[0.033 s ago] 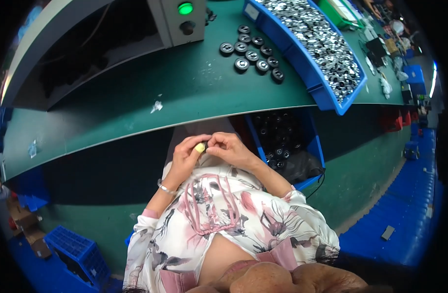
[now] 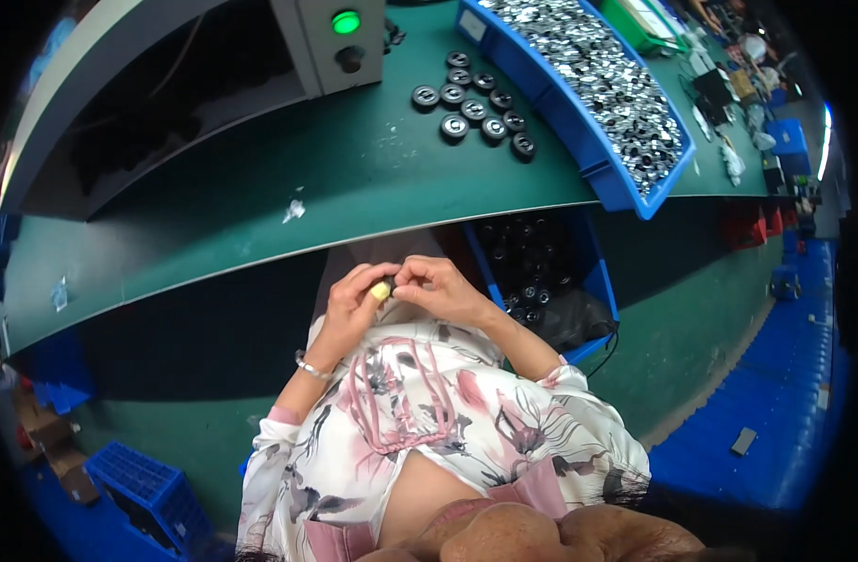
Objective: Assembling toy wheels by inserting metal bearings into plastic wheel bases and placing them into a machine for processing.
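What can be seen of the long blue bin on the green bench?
The long blue bin looks like plastic, narrow and open-topped, with a white label toward its far end. It is full of small shiny silver parts, some darker. It sits on the green bench, running up to the picture's top edge, its near end jutting past the bench's front edge. Nobody is touching it.
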Tool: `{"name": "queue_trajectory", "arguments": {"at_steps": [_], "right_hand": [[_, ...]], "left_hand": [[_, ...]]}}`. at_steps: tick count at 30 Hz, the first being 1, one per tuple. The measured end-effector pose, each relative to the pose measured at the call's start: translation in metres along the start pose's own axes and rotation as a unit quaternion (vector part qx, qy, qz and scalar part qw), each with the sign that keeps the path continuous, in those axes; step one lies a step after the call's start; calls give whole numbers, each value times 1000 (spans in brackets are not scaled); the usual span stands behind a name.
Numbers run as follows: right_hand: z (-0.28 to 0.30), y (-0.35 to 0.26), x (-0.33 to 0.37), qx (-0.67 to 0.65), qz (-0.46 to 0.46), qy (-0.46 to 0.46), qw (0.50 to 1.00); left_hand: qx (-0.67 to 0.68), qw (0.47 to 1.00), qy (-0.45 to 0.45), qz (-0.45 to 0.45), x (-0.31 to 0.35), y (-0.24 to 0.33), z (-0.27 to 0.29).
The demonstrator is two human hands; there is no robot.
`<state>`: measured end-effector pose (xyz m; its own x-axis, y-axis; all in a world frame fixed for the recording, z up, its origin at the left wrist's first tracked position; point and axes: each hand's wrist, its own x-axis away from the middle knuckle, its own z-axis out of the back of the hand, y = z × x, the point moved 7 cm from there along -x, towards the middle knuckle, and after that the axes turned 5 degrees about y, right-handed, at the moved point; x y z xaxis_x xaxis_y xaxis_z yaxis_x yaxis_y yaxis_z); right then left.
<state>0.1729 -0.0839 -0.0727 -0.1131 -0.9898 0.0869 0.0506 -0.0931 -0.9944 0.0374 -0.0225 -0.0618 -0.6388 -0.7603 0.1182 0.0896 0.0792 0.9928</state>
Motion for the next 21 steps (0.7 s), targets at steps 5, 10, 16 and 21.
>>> {"name": "queue_trajectory", "arguments": {"at_steps": [5, 10, 16, 21], "right_hand": [[22, -62, 12, 133, 60, -40, 989], [57, -124, 8, 216, 104, -70, 968], [262, -214, -42, 492, 188, 313, 791], [305, -166, -72, 600, 82, 232, 761]], "left_hand": [[-114, 980, -88, -140, -3, 42, -13], [9, 992, -119, -43, -11, 32, -34], [193, 976, -100, 28, -13, 25, -39], [169, 981, -99, -7, -12, 31, -38]]}}
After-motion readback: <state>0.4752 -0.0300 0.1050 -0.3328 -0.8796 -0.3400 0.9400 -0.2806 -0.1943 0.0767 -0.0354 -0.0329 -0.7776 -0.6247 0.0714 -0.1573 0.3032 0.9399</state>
